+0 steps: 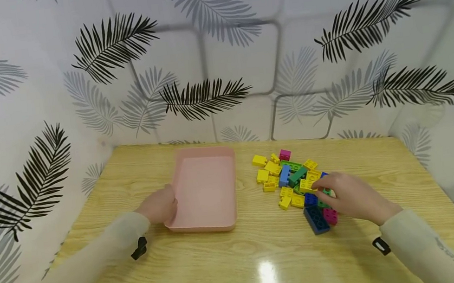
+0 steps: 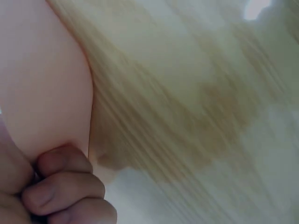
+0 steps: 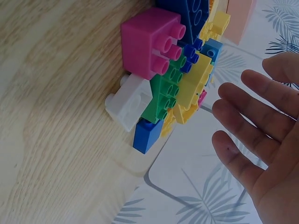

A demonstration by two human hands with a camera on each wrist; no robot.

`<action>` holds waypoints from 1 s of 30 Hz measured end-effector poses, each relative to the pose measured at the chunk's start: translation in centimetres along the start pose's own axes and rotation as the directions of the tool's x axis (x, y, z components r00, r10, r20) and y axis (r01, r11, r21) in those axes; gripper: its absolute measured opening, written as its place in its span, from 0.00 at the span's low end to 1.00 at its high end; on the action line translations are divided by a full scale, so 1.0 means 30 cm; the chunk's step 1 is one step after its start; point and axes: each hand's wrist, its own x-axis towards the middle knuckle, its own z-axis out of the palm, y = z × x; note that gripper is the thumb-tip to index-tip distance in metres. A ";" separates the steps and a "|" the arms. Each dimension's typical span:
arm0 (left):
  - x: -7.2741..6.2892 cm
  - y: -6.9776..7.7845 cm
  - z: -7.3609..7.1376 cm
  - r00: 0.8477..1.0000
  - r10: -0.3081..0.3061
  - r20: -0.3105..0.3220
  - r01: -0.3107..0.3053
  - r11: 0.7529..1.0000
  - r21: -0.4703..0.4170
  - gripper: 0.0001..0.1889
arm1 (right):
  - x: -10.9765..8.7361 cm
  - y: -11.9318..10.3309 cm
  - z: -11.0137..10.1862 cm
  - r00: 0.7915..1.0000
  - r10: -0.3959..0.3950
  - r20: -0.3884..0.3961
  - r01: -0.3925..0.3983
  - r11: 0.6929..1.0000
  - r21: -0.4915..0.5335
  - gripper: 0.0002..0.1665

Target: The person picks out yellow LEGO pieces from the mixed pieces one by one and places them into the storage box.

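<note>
My left hand (image 1: 158, 206) holds the left side of a shallow pink tray (image 1: 205, 190), which has nothing in it. Seen from the left wrist, its fingers (image 2: 67, 191) curl at the edge of the tray (image 2: 46, 79). Over the right part of a pile of toy building bricks (image 1: 274, 168) hovers my right hand (image 1: 353, 197), fingertips close to a yellow brick (image 1: 307, 185). The right wrist view has these fingers (image 3: 238, 107) loosely spread and holding nothing. Nearby lie a magenta brick (image 3: 147, 44), a white brick (image 3: 128, 102) and a green brick (image 3: 161, 95).
All of this is on a light wood-grain table (image 1: 208, 274). A dark blue brick (image 1: 316, 219) lies at the pile's front edge, a magenta one (image 1: 285, 155) at its back. Behind the table hangs a white leaf-patterned backdrop (image 1: 241, 116).
</note>
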 end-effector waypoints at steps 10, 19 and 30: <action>0.055 0.114 0.004 0.989 -0.143 -0.048 0.127 0.962 -0.243 0.19 | -0.011 0.007 -0.029 1.000 0.015 -0.008 -0.014 1.000 0.008 0.13; 0.075 0.170 0.019 0.984 -0.175 -0.039 0.161 0.958 -0.239 0.23 | -0.014 -0.005 -0.040 1.000 0.004 -0.007 -0.004 1.000 0.010 0.13; 0.094 0.191 0.019 0.976 -0.214 -0.031 0.203 0.954 -0.220 0.29 | -0.001 0.000 -0.017 1.000 0.012 0.003 -0.012 1.000 0.003 0.14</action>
